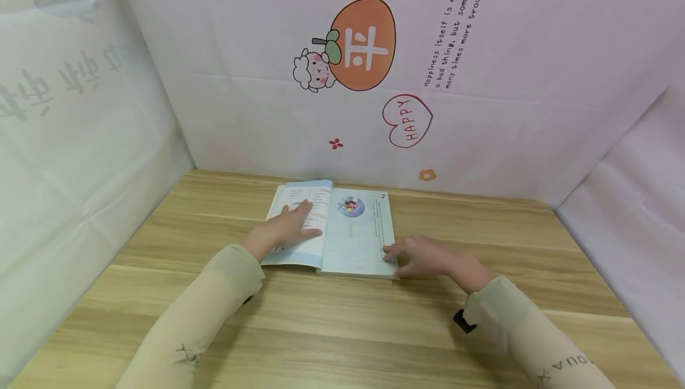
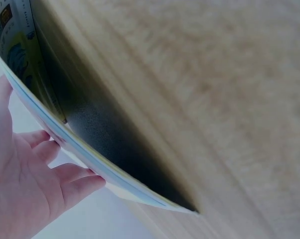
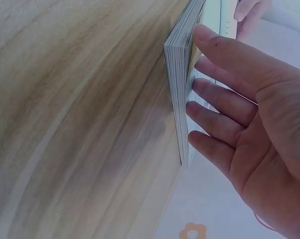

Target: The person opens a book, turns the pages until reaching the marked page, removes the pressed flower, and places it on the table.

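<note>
An open book lies on the wooden table, its right page pale blue with a round picture near the top. Spread over the white left page, my left hand presses with its fingers apart. In the left wrist view, the left pages curve up off the tabletop, a dark gap beneath them, with the left hand against their upper face. My right hand is at the right page's lower corner, thumb at the edge. The right wrist view shows its fingertips against the page, over a thick page block.
A white printed cloth hangs behind the table's far edge, close beyond the book. More white cloth rises at the left and right. Wood-grain tabletop extends in front of and beside the book.
</note>
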Available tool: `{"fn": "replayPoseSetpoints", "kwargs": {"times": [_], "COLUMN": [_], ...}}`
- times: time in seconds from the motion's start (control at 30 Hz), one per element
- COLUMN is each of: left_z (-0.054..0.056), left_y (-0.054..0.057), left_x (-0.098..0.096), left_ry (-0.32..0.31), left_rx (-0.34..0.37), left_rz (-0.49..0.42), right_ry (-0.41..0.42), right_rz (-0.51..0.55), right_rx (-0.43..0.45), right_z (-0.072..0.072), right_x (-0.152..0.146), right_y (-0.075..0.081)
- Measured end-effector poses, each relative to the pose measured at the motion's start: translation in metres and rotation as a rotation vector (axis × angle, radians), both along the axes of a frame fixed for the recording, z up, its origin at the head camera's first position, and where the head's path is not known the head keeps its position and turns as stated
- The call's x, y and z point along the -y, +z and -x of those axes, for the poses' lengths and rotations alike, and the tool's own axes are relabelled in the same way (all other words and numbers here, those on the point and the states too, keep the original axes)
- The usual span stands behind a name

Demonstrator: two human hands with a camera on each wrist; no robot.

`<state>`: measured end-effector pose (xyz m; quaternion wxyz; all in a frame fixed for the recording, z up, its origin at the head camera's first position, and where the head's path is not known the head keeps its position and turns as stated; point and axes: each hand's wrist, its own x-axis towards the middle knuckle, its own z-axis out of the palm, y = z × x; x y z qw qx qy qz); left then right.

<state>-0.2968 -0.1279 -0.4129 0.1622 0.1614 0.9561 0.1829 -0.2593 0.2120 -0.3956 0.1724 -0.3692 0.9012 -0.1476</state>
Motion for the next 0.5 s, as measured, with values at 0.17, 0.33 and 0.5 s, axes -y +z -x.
{"fn": "replayPoseSetpoints", "kwargs": {"times": [0.17, 0.33, 0.5], "left_z": [0.0002, -0.0002, -0.0005], "left_y": [0.0006, 0.0020, 0.0027], "left_x": [-0.0002, -0.0009, -0.0011], "left_ry": [0.001, 0.002, 0.002], "left_rx": [0.006, 0.011, 0.010], "left_rz": [-0.002, -0.012, -0.011], "right_ry": [0.004, 0.000, -0.001], "right_rz": [0.011, 0.005, 0.003], "right_rx": [0.016, 0.024, 0.033], "right_z": [0.0007, 0.0004, 0.0008], "right_x": [-0.0007, -0.0009, -0.0005], "right_y": [0.0006, 0.0022, 0.0024]}}
